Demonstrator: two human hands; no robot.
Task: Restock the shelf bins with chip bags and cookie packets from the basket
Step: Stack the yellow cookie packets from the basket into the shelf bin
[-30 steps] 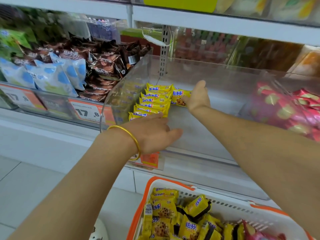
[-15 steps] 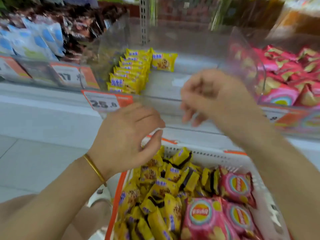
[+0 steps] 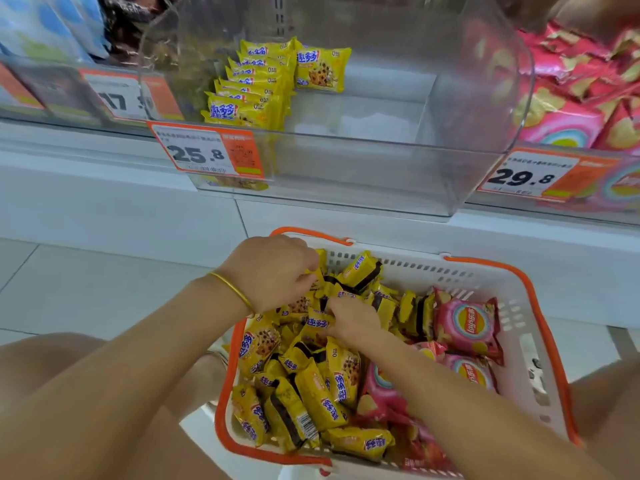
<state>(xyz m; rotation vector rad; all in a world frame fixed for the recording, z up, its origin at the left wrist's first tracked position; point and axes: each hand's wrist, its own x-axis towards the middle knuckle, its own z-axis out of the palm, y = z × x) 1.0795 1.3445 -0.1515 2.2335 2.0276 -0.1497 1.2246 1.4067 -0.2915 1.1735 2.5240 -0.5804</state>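
Yellow packets [image 3: 322, 400], left hand [image 3: 273, 271], right hand [image 3: 349, 323] gripping

- basket [image 3: 415, 268] – white plastic with a bright orange rim and handles
- cookie packets [image 3: 322, 400] are yellow, blue lettering, choc-chip cookie print, some with a dark brown stripe
- chip bags [image 3: 465, 325]: pink, rainbow ring round a red-and-yellow logo
- shelf bin [image 3: 381, 161] is see-through clear
- price tag [image 3: 207, 150] – white and orange, black numbers
- bracelet [image 3: 232, 289] is gold
- top-left bags [image 3: 38, 26]: white with blue blotches
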